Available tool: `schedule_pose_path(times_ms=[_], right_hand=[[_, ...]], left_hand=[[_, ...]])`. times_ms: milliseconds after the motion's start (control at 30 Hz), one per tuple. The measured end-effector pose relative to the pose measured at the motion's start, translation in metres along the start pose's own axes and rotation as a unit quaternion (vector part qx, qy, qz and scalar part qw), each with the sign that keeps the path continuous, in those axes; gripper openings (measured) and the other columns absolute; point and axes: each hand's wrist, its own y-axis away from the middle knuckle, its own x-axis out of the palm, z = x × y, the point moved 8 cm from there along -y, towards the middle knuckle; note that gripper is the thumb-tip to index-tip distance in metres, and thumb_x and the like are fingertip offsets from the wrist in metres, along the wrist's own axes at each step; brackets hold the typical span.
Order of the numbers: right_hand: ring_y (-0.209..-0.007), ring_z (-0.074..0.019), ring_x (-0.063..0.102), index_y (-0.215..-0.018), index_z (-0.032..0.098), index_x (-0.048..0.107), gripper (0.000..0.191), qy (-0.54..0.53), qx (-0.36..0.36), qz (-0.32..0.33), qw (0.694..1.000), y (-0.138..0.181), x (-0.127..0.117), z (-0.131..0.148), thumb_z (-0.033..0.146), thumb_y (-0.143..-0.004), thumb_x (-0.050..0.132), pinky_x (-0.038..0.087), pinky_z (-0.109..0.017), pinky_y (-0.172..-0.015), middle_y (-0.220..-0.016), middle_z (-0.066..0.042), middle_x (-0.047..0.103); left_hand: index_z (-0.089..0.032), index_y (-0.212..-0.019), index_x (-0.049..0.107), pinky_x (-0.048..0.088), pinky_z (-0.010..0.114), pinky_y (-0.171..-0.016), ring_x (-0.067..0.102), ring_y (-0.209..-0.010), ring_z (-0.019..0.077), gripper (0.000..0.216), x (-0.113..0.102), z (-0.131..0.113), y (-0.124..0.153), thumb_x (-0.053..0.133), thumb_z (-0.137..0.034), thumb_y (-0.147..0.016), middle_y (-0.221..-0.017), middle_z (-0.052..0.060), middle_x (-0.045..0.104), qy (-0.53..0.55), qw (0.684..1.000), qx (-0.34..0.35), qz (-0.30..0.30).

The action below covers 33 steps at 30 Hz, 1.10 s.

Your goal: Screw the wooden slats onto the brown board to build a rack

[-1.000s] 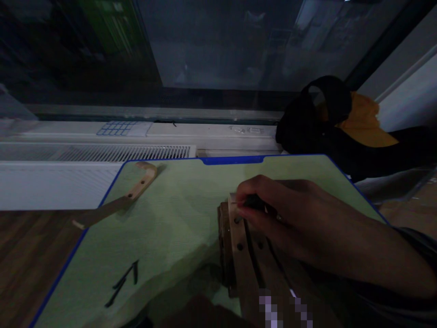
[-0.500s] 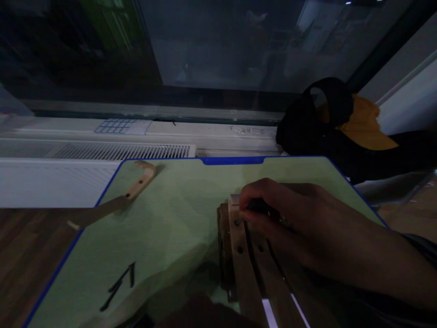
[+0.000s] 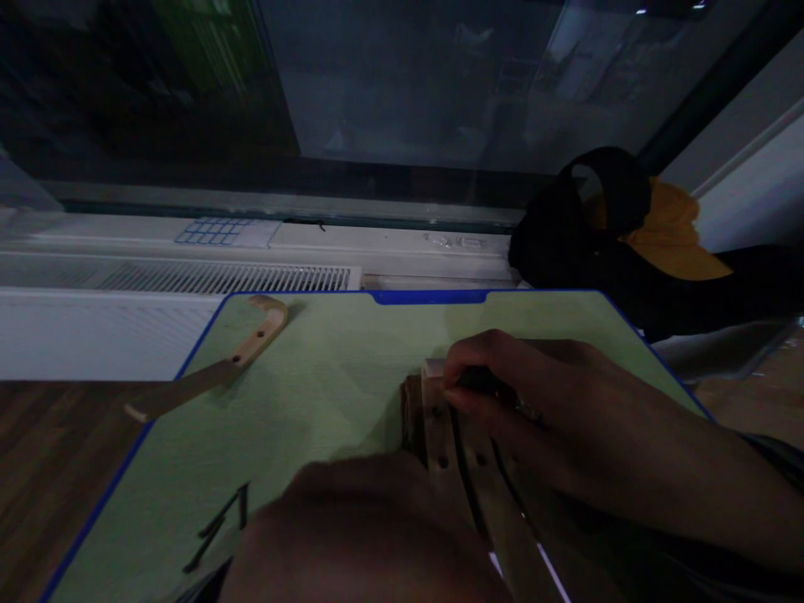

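Observation:
A stack of curved wooden slats (image 3: 440, 423) with drilled holes lies on the green mat (image 3: 314, 385). My right hand (image 3: 528, 402) rests on the far end of the stack, fingers curled and pinching a small dark object I cannot make out. My left hand (image 3: 358, 536) fills the lower middle of the view, back towards the camera, against the near side of the slats; its fingers are hidden.
A single curved wooden piece (image 3: 219, 360) lies at the mat's far left corner. Some thin black pins (image 3: 219, 523) lie at the mat's near left. A black and orange bag (image 3: 628, 226) sits at the right. A white radiator grille (image 3: 188, 276) runs under the window.
My left hand has risen from the bottom edge into view and now covers the near part of the slats. My right hand has barely moved.

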Motion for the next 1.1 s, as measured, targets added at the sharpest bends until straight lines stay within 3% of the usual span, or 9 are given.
schedule_pose_path(times_ms=[100,200,367,600,867,1100], right_hand=[[-0.075,-0.011,0.063,-0.104,0.028,0.046,0.012,0.025,-0.004,-0.019,1.0,0.0,-0.001,-0.002,0.032,-0.093,0.041,0.041,-0.023,-0.058,-0.093,0.006,0.066],[-0.079,-0.0123,0.064,-0.104,0.028,0.044,0.013,0.039,-0.008,-0.024,0.999,-0.001,0.0,-0.002,0.033,-0.093,0.042,0.04,-0.023,-0.057,-0.094,0.005,0.066],[-0.073,-0.01,0.063,-0.103,0.029,0.044,0.012,0.021,0.003,-0.019,1.0,-0.001,0.001,-0.004,0.034,-0.092,0.043,0.041,-0.022,-0.058,-0.089,0.008,0.065],[-0.076,-0.0088,0.063,-0.103,0.031,0.045,0.012,0.007,0.021,-0.005,1.0,-0.001,0.0,-0.008,0.034,-0.092,0.044,0.042,-0.021,-0.06,-0.091,0.01,0.065],[-0.079,-0.0105,0.064,-0.104,0.031,0.045,0.012,0.015,0.018,-0.015,1.0,0.0,0.0,-0.007,0.033,-0.092,0.044,0.042,-0.021,-0.055,-0.095,0.008,0.066],[-0.08,-0.0124,0.065,-0.106,0.03,0.044,0.015,0.022,0.02,-0.015,0.999,0.002,0.002,-0.005,0.034,-0.092,0.044,0.042,-0.022,-0.053,-0.095,0.006,0.066]], left_hand=[[-0.027,-0.1,0.06,0.056,0.026,-0.064,0.063,-0.078,0.0144,0.017,0.003,0.014,-0.015,0.057,-0.02,-0.085,-0.087,0.001,0.065,0.041,0.999,0.032,-0.002],[-0.019,-0.107,0.06,0.056,0.026,-0.071,0.062,-0.082,0.0141,0.029,0.011,0.024,-0.019,0.064,-0.02,-0.079,-0.091,0.003,0.064,0.039,0.997,0.064,0.007],[-0.017,-0.112,0.059,0.055,0.028,-0.075,0.061,-0.086,0.0163,0.031,0.016,0.026,-0.013,0.062,-0.026,-0.083,-0.094,0.006,0.062,0.007,0.995,0.1,-0.008],[-0.018,-0.118,0.056,0.055,0.032,-0.069,0.06,-0.086,0.0209,0.064,0.024,0.019,-0.006,0.06,-0.061,-0.072,-0.098,0.009,0.058,0.021,0.993,0.116,0.011],[-0.017,-0.103,0.064,0.052,0.03,-0.067,0.06,-0.081,0.0189,0.054,0.03,0.015,-0.004,0.065,-0.06,-0.069,-0.09,0.006,0.061,0.01,0.994,0.111,-0.018],[-0.018,-0.102,0.063,0.052,0.031,-0.064,0.06,-0.079,0.0195,0.056,0.031,0.012,-0.008,0.052,-0.066,-0.074,-0.087,0.006,0.062,-0.017,0.995,0.089,-0.043]])
